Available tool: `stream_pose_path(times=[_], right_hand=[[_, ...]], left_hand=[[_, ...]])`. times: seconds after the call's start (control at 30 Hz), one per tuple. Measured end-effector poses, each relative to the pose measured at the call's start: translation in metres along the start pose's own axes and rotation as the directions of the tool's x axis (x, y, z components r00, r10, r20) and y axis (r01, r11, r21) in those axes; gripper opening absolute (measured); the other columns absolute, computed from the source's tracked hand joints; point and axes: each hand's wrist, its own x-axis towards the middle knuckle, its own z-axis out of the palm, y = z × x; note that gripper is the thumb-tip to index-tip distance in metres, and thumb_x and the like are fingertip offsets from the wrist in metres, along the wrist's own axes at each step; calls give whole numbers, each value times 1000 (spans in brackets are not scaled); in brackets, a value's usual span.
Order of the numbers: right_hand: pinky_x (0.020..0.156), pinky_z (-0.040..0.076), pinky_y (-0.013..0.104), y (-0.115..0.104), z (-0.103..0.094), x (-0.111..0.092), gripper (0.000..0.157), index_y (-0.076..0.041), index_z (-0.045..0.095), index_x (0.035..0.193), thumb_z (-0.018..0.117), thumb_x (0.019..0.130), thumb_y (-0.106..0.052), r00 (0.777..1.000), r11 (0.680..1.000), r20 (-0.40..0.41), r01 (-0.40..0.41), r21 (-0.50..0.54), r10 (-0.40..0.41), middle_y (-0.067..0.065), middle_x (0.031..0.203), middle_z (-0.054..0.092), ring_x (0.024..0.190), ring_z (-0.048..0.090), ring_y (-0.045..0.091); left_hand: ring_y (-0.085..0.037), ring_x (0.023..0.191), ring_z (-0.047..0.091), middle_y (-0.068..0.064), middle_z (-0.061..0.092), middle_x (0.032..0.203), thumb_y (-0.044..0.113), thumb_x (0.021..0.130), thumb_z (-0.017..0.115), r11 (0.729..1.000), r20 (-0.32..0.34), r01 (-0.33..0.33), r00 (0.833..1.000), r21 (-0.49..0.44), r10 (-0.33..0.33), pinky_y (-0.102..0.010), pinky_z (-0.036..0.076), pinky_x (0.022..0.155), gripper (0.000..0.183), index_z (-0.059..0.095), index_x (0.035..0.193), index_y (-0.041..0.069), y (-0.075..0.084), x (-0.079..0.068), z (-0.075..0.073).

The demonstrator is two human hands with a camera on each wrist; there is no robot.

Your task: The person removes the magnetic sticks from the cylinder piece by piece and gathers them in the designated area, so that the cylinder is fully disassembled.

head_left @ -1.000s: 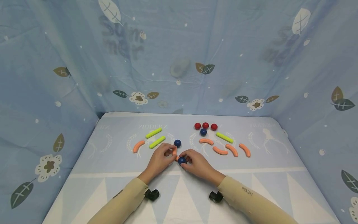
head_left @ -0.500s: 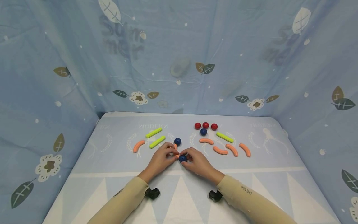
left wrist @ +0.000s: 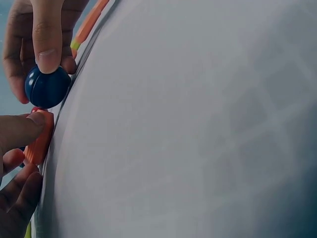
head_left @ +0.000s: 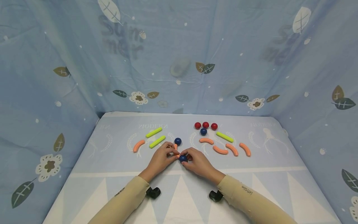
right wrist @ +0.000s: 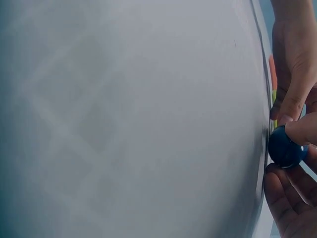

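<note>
My left hand (head_left: 161, 158) pinches a curved orange stick (left wrist: 40, 139) between thumb and fingers, low over the table. Its far end (head_left: 176, 146) reaches up to a dark blue ball (head_left: 177, 141). At the near end, my right hand (head_left: 197, 161) grips a second blue ball (head_left: 183, 158), thumb on its near side and fingertips on the far side. In the left wrist view this ball (left wrist: 47, 88) sits right against the stick's end. The left fingers cover much of the stick in the head view.
Two green sticks (head_left: 157, 142) and an orange stick (head_left: 138, 146) lie left of the hands. Rightward are several orange sticks (head_left: 220, 150), one green stick (head_left: 224, 137), a blue ball (head_left: 203, 131) and three red balls (head_left: 205, 125). A patterned curtain (head_left: 179, 56) encloses the table (head_left: 117, 161).
The held orange stick and the right hand's blue ball have moved slightly away from the body, and the far blue ball has shifted slightly farther too. The last half second shows almost no movement.
</note>
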Motion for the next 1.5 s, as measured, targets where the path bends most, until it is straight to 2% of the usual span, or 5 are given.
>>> stream_pose_path(times=[0.2,0.37,0.8,1.1,1.5], right_hand=[[78,55,28,4,-5,1,32,-15,68,118,80,88,-15,1000,1000,-19,-17,-3,17,-5,107,66,89,64,10],[79,55,30,10,-14,10,33,-16,69,119,81,88,-17,996,997,-41,-76,-16,75,-5,106,66,89,63,9],[91,54,41,32,-42,54,35,-12,68,123,78,91,-20,972,976,-137,-204,-71,193,4,118,68,100,64,19],[99,54,41,40,-47,78,38,-11,66,129,76,93,-21,953,948,-139,-288,-136,269,7,125,66,106,63,23],[107,47,44,44,-42,86,40,-7,67,130,77,92,-21,959,925,-140,-274,-263,245,12,131,66,123,60,27]], left_hand=[[-12,89,58,2,57,110,18,87,83,1000,-5,2,1000,-14,-2,-28,54,77,11,80,97,16,0,0,0],[-14,91,60,3,57,110,21,86,84,1000,-10,14,1000,-27,-14,-31,56,79,17,80,101,14,-1,0,0],[-13,91,61,3,56,109,24,86,84,998,-13,51,999,-26,-52,-32,58,81,21,80,104,14,0,-1,-1],[-15,93,62,1,57,113,21,86,84,997,-1,63,998,-45,-63,-33,58,82,22,80,107,13,0,0,-1],[-13,93,61,3,56,111,22,86,84,996,-5,86,996,-20,-86,-31,57,83,22,80,106,16,1,-1,0]])
